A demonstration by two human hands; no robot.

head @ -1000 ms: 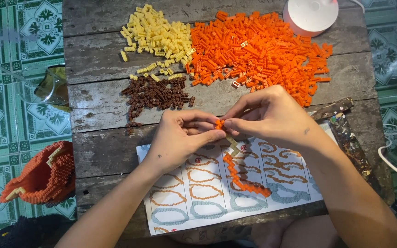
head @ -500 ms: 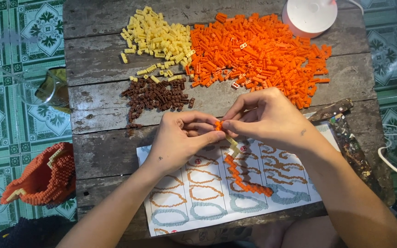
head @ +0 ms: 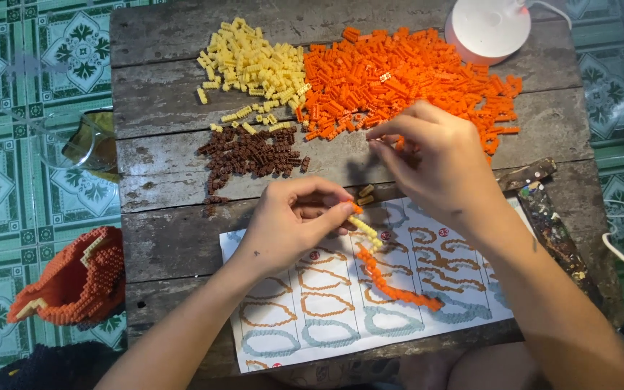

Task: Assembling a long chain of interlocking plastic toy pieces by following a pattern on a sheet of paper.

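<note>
My left hand [head: 294, 220] pinches the top end of a curved chain of small orange and yellow bricks [head: 388, 278] that lies on a printed instruction sheet [head: 341, 318]. My right hand [head: 435, 162] hovers above the table's middle with thumb and forefinger pinched near the lower edge of the big orange brick pile [head: 399, 79]; whether a brick sits between them I cannot see. A yellow brick pile [head: 250, 65] and a dark brown pile [head: 250, 152] lie to the left of it.
The wooden plank table [head: 160, 238] stands on a green patterned tile floor. A round white lamp base [head: 489, 29] sits at the back right. A partly built orange brick model [head: 74, 282] rests off the left edge, a clear glass container [head: 74, 141] beyond it.
My right hand has left the chain's top end and moved up toward the orange pile. My left hand stays pinched on the chain.
</note>
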